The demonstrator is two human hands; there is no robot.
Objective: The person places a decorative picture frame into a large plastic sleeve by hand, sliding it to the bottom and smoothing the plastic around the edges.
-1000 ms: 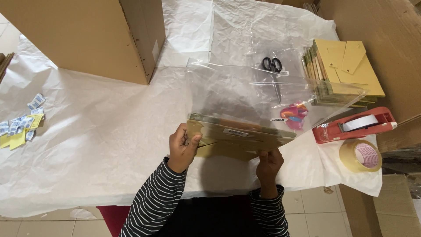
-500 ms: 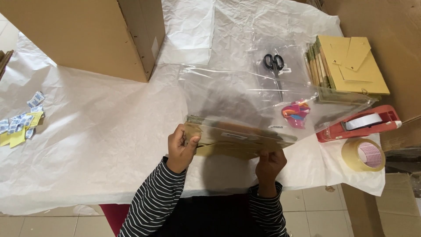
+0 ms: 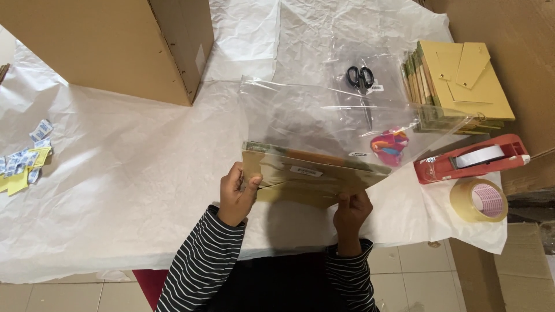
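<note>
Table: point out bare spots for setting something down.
Free: the white sheet between the box and left hand, right of the packets. Crowded: right side, with scissors, envelope stack, dispenser, tape roll.

— Where were your hands just then?

— Both were up in front of my chest, forearms in striped sleeves angling in from below. My left hand point(image 3: 236, 193) was raised higher, knuckles toward me, thumb pressed forward across the near face of what I held and the fingers curled round its left edge.

— And the right?

— My right hand point(image 3: 351, 210) sat lower, wrist bent back, pinching the bottom edge from underneath between thumb and fingertips.

— Firm grip on both?

— The left looked closed tight. The right I could see less well; its fingers were mostly hidden behind the edge, so I'd only say it seemed to be gripping.
</note>
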